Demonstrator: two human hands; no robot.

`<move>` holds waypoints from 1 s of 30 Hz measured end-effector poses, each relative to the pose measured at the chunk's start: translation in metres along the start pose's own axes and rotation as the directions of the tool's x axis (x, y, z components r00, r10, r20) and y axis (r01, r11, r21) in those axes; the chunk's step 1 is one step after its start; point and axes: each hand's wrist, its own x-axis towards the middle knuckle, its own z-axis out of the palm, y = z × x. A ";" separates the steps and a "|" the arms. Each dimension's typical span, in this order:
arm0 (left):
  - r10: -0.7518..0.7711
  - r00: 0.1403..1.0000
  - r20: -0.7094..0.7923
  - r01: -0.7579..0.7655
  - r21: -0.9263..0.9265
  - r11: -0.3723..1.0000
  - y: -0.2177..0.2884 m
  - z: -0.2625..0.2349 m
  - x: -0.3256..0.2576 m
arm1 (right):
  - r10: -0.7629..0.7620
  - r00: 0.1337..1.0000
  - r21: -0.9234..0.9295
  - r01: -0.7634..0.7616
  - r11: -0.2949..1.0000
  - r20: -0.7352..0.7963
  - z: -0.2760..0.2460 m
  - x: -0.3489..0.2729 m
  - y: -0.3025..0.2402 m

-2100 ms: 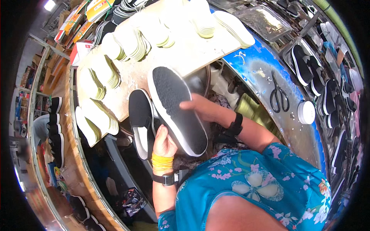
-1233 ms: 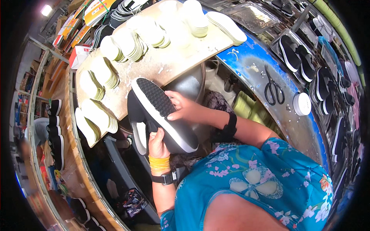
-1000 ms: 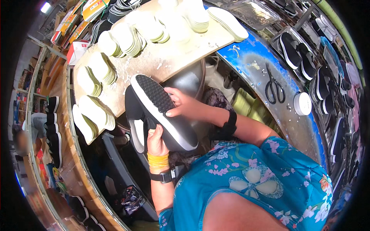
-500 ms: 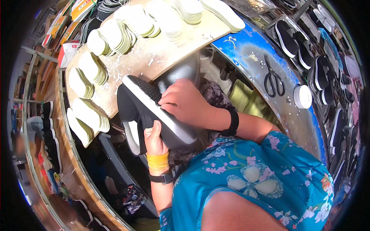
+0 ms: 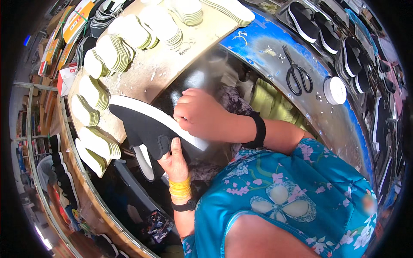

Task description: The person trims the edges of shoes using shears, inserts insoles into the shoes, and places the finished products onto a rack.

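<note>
A black slip-on shoe (image 5: 144, 124) with a thick white sole edge is held on its side, its pale-lined opening toward me. My left hand (image 5: 174, 162) is closed round its upper, the thumb lying along the black fabric. My right hand (image 5: 198, 114) is curled against the far side of the white sole, fingers pressed together. Whatever those fingers pinch, if anything, is hidden behind them. The underside of the sole is turned out of sight. Yellow bands circle my left wrist.
Several stacks of pale insoles (image 5: 112, 53) stand on a cream board (image 5: 159, 73) beyond the shoe. To the right, a blue-grey bench (image 5: 275, 64) bears black scissors (image 5: 297, 75) and a white round tub (image 5: 334, 90). More black shoes (image 5: 303, 21) lie at the far right.
The shoe has rolled so its patterned underside no longer shows and its black side faces up more. My right hand stays at the sole edge, its fingers more curled. The view has shifted slightly.
</note>
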 end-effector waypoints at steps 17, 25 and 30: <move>-0.222 0.970 0.099 0.243 -0.421 0.874 0.018 -0.016 0.010 | 0.038 0.999 0.096 -0.035 0.995 -0.029 0.006 0.025 0.023; -0.225 0.910 0.347 0.404 -0.627 0.666 0.016 -0.019 0.011 | -0.242 0.969 0.007 0.242 0.970 -0.046 0.003 0.032 0.010; -0.316 0.905 0.283 0.424 -0.575 0.700 0.021 -0.019 0.012 | -0.356 0.930 -0.104 0.364 0.926 0.086 -0.007 0.034 0.016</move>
